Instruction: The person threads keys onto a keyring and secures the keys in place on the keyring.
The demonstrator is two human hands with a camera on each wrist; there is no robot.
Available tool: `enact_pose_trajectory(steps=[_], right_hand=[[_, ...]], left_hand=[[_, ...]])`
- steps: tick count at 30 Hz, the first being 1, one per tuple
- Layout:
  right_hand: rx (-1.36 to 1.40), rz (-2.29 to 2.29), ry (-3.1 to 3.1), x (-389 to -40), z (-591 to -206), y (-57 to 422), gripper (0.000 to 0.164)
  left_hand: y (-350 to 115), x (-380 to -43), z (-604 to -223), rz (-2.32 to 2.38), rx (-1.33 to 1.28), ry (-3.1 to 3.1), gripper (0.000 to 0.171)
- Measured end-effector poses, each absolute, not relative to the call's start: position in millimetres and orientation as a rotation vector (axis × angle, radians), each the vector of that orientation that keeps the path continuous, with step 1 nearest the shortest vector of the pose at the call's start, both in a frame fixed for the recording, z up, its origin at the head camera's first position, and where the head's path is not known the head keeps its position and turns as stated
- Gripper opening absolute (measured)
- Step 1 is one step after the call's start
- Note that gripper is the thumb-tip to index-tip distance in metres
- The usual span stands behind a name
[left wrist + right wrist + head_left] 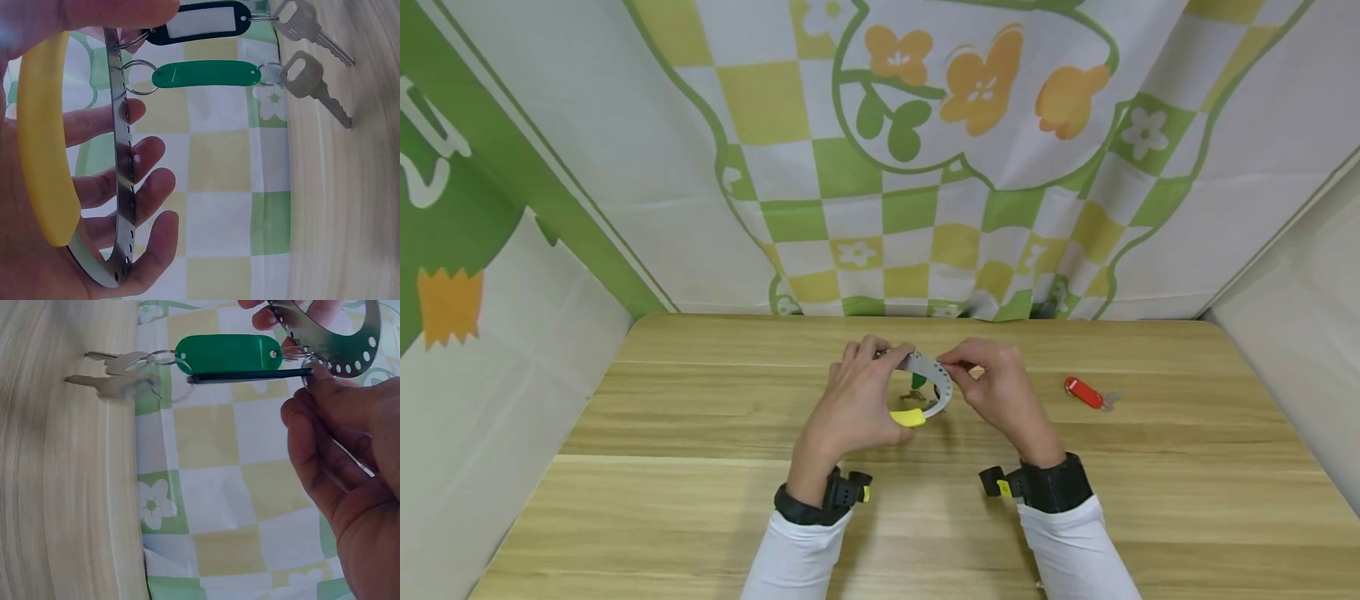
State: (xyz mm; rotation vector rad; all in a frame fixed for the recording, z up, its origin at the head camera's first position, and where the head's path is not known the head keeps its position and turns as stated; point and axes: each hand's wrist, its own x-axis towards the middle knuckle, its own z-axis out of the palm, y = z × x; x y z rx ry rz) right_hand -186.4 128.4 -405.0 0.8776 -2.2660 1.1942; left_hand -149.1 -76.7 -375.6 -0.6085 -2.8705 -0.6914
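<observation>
My left hand [853, 404] grips a curved metal key holder [942, 379] by its yellow handle [44, 137]. A row of small holes runs along the holder's metal band [124, 169]. From the band a green key tag [206, 74] hangs by a split ring, with a key [305, 75] at its far end. Beside it is a black key tag [200, 24] with a white label and its own key [300, 22]. At the band's edge my right hand [1003, 392] pinches the black tag's split ring [308, 370] between thumb and forefinger.
A red key tag [1084, 392] with a key lies on the wooden table [700, 517], right of my right hand. Patterned cloth [857, 208] hangs along the table's back edge, and pale walls stand at both sides.
</observation>
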Motion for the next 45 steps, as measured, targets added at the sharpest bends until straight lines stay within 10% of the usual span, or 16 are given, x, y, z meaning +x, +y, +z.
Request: enact_pose_trajectory(steps=[33, 45], right_hand=[[0.835, 1.197, -2.276, -189, -408, 131, 0.019], [0.405, 1.040, -2.706, -190, -398, 182, 0.022]], left_hand=[[-78, -149, -373, -0.716, -0.527, -2.858, 0.094], [-82, -150, -373, -0.773, -0.438, -2.833, 0.094]])
